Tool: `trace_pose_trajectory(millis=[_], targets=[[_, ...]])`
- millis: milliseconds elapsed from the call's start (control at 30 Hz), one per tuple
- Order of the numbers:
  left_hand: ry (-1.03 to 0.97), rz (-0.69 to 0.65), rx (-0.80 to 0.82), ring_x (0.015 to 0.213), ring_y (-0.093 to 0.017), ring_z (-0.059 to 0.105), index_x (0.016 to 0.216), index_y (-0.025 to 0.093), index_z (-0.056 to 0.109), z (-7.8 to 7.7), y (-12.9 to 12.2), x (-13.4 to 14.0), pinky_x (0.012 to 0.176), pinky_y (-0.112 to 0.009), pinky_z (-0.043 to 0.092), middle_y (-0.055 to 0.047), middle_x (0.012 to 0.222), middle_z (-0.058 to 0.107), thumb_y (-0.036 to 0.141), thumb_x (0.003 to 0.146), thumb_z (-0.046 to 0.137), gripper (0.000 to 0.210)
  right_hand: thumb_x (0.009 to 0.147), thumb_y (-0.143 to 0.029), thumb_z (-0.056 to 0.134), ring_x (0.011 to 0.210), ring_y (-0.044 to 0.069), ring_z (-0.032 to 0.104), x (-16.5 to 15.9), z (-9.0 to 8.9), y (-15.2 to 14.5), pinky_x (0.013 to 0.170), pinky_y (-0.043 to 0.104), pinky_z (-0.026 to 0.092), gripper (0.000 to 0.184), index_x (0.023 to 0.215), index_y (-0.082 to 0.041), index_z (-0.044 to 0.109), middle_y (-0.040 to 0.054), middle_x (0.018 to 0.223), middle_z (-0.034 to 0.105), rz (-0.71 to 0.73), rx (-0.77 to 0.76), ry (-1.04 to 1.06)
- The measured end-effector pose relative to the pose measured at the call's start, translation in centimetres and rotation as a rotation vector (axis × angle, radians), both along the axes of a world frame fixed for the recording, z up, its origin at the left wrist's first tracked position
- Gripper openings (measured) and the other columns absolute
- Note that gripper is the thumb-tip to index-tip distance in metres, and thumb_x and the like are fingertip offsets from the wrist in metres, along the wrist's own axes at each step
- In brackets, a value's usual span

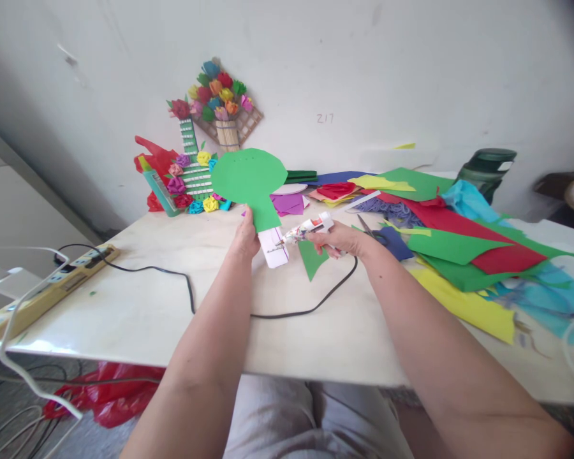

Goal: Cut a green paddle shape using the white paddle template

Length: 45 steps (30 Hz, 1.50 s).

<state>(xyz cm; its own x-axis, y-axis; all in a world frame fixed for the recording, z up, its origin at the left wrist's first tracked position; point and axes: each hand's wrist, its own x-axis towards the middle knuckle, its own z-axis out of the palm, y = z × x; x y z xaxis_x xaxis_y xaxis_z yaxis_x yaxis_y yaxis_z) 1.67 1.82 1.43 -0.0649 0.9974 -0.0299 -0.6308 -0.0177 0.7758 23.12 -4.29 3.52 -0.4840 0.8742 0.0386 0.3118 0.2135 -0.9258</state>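
Here's the green paper cutout (249, 182), up above the middle of the worktop (148, 331), round head at the top and a narrower stem below! The left hand (246, 237) has it pinched by that stem, thumb in front, and a white card piece (273, 255) shows just beneath. In from the other side comes the right hand (342, 239), fingers wrapped firmly round a glue gun (310, 226), its nozzle right at the white card; whether they touch, I can't tell. Below the gun, a green paper scrap (312, 258) lies on the worktop. Follow the black cord (296, 315): it loops toward the near edge and passes beneath the left forearm, over to the power strip (76, 284) along the left edge. Scissors (374, 232) sit right of the gun, bright paper sheets (463, 315) crowd the right side, and a flower basket (227, 135) stands beyond, by the far edge.
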Motion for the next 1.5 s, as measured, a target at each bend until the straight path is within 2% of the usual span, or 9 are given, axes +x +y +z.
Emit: trace_pose_trajectory(millis=[333,767,1200,1500], targets=[[-0.009,0.012,-0.007,0.093,-0.021,0.062,0.103,0.015,0.058,-0.1,0.2,0.0,0.087,-0.038,0.047,-0.011,0.104,0.065,0.045,0.084,0.045,0.038,0.068,-0.054,0.060,0.027,0.004,0.037,0.1,-0.3,0.3,0.028,0.019,0.030,0.042,0.057,-0.015,0.051,-0.0018,0.046,0.054,-0.004,0.014,-0.044],[-0.020,0.010,-0.008,0.094,-0.020,0.062,0.107,0.016,0.058,-0.1,0.2,-0.1,0.087,-0.035,0.047,-0.010,0.104,0.065,0.046,0.084,0.045,0.040,0.067,-0.052,0.063,0.027,0.004,0.037,0.1,-0.5,0.4,0.027,0.018,0.029,0.040,0.059,-0.015,0.051,-0.0029,0.047,0.053,-0.010,-0.046,-0.046],[-0.005,0.012,0.005,0.096,-0.023,0.061,0.098,0.015,0.060,0.1,-0.1,-0.1,0.087,-0.038,0.047,-0.011,0.103,0.065,0.046,0.083,0.045,0.037,0.065,-0.053,0.064,0.026,0.004,0.038,0.1,-0.5,0.5,0.027,0.018,0.030,0.042,0.055,-0.014,0.050,-0.0032,0.046,0.051,-0.012,-0.051,-0.044],[-0.022,0.034,0.016,0.086,-0.021,0.064,0.098,0.015,0.060,0.3,0.0,-0.2,0.085,-0.039,0.048,-0.010,0.097,0.067,0.045,0.083,0.046,0.036,0.068,-0.056,0.059,0.026,0.005,0.037,0.8,1.0,-0.9,0.028,0.019,0.028,0.043,0.057,-0.015,0.051,-0.0020,0.040,0.051,-0.040,0.001,0.066]])
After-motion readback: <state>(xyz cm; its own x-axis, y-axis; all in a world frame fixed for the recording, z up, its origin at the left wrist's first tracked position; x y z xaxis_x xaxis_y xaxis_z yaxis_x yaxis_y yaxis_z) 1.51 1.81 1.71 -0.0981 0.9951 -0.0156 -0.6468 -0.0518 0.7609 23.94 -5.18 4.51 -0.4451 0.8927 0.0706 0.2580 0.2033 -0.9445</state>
